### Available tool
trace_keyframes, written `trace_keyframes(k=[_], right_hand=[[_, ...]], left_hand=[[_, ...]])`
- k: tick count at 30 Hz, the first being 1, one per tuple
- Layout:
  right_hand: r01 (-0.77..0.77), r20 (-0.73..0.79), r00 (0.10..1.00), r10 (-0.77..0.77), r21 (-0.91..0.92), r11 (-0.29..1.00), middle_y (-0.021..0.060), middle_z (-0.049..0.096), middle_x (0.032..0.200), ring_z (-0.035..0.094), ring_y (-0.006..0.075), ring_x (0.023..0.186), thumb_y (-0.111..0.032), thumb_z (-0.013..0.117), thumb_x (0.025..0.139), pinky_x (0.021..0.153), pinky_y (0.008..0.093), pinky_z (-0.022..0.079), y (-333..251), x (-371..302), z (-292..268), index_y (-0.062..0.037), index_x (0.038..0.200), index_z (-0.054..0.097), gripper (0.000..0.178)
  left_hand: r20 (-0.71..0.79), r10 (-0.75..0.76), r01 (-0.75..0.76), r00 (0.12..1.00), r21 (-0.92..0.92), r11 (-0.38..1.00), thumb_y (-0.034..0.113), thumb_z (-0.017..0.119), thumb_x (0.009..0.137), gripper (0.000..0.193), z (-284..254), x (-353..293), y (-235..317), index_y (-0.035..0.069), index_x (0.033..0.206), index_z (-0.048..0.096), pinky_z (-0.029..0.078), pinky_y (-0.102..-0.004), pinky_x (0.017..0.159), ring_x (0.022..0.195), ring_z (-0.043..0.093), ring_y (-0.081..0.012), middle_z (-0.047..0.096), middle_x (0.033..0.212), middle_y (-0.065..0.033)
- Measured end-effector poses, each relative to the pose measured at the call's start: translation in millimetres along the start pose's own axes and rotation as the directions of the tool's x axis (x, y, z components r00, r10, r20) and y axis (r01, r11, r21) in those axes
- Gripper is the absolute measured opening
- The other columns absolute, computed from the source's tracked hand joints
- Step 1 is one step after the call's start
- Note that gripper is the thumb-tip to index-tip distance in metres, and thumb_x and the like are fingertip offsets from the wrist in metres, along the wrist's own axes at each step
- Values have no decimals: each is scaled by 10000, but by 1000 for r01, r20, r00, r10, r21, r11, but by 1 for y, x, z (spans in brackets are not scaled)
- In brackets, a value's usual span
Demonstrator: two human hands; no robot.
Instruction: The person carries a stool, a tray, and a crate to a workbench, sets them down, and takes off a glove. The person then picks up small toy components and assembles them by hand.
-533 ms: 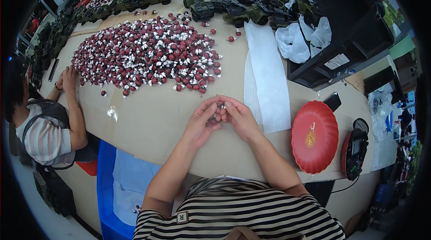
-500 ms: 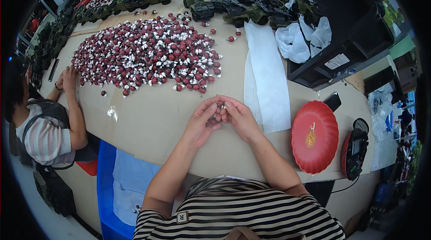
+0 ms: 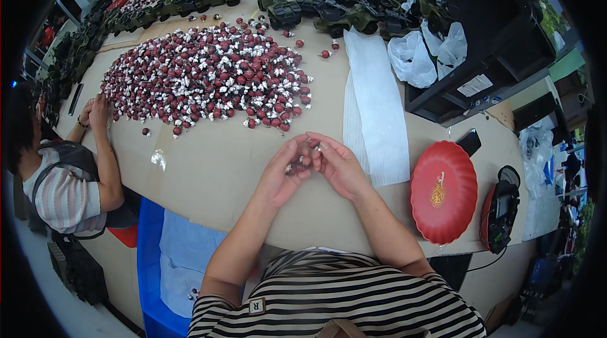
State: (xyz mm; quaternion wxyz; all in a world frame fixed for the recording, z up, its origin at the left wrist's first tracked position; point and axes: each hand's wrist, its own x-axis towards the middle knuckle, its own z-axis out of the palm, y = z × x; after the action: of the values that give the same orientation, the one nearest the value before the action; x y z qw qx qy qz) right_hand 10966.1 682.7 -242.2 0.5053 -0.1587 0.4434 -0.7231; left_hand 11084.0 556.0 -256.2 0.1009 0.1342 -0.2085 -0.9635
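My left hand (image 3: 277, 180) is curled over the table, with a few small dark-red and white ball-shaped pieces (image 3: 293, 168) in its fingers and palm. Beside it, my right hand (image 3: 344, 172) pinches another small piece (image 3: 317, 147) between thumb and fingers; a bit of white shows there. The fingertips of both hands meet or nearly meet at the top, and fingers hide part of what they hold. Just beyond lies a broad pile of the same red balls with white parts (image 3: 208, 79).
Green toy vehicles (image 3: 316, 6) line the back. A white foam sheet (image 3: 377, 113) lies right of my hands, near a red scalloped tray (image 3: 444, 192), a phone (image 3: 469, 142) and a black crate (image 3: 480, 41). A co-worker (image 3: 76, 180) sits at left above a blue bin (image 3: 148, 275).
My hands have parted slightly at the lower fingers, and the left fingers have shifted around the pieces. The table's things stay in place.
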Motion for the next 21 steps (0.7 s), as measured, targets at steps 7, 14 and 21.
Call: trace_keyframes(k=[7, 14, 21], right_hand=[[-24, -74, 995, 62, 434, 901, 19, 559, 934, 535, 101, 812, -239, 434, 1040, 706, 260, 479, -18, -3, 9, -52, 1297, 490, 323], [15, -161, 983, -83, -385, 923, 12, 560, 895, 511, 84, 713, -173, 600, 958, 616, 232, 444, 4, -8, 0, -72, 1181, 601, 245], [360, 143, 894, -424, -794, 491, 62, 555, 945, 513, 142, 700, -70, 720, 831, 619, 270, 439, 7, -9, 31, -77, 1155, 633, 336]], left_hand=[[-26, 28, -37, 999, -417, 908, 281, 438, 1011, 444, 7, 0, 6, 71, 1401, 450, 349, -470, 1104, 1287, 440, -315, 494, 1340, -166], [38, 82, -53, 996, -487, 872, 413, 396, 1012, 526, 14, -1, 10, 103, 1437, 414, 262, -496, 1148, 1390, 320, -338, 382, 1467, -177], [86, 48, -12, 995, -384, 923, 518, 343, 1010, 606, 13, -1, 5, 113, 1460, 364, 278, -489, 1133, 1347, 362, -325, 417, 1409, -161]])
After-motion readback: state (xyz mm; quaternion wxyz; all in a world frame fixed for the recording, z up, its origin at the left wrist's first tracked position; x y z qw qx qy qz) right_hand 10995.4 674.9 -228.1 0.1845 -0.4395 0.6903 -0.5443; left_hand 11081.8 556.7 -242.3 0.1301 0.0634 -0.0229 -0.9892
